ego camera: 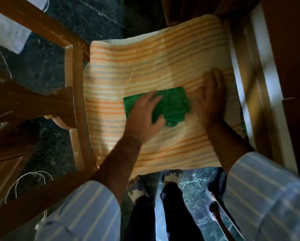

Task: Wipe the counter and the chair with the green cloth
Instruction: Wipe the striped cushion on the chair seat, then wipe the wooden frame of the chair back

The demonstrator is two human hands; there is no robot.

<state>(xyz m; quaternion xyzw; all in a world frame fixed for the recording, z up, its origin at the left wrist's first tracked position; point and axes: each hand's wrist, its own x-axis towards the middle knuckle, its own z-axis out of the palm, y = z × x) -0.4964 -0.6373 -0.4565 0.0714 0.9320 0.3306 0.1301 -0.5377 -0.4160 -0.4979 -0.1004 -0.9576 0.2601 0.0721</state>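
My left hand lay flat on the green cloth, fingers spread and pressing down, thumb hooked over the near edge; not a pinch, more a palm press. The cloth sat folded, mid-seat on the chair, on top of the orange striped towel that covered the seat. My right hand rested open, fingers together, flat on the towel just right of the cloth, touching or nearly touching its edge; blurred, so I could not tell which.

Risks, as I judged them:
- The towel was loose on the seat. A push away from my left fingers could drag it and bunch it instead of wiping. The right hand looked like the only anchor.
- If the right palm lifted, the towel could slide off the far edge, beyond my fingertips, onto the dark floor.
- The cloth's folds could open under the stroke, so only one corner would wipe.
- I was wiping the towel, not the wood; the frame left of my left hand looked untouched, so the chair part could end up half done.
- No bench was in view, so I could not judge that part.
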